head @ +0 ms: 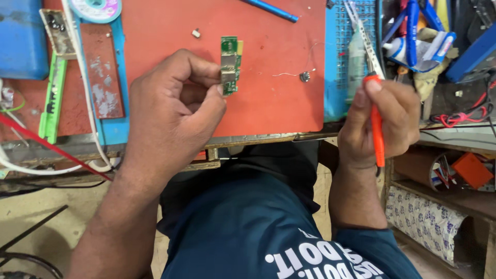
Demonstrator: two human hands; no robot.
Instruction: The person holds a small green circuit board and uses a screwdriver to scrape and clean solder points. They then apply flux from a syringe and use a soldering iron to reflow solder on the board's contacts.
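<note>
Two bare hands work over a cluttered counter covered by an orange mat. At the far left lies a blue box, with a green plastic strip just below it and a white cable running down past a rust-coloured plate. A round spool sits at the top edge.

The left hand hovers above the mat, its fingers pinched shut around the lower part of a small green circuit board, which stands upright between thumb and forefinger, its upper end free.

Further right on the mat rest a tiny white part, a thin wire with a small dark component, and a blue pen-like rod near the top. A blue perforated pad borders the mat.

The right hand is held off the counter's edge, fingers curled closed around an orange-handled tool, thumb pressed on its top end. Beyond it lie tubes and blue-handled tools, red wires, and a shelf below.
</note>
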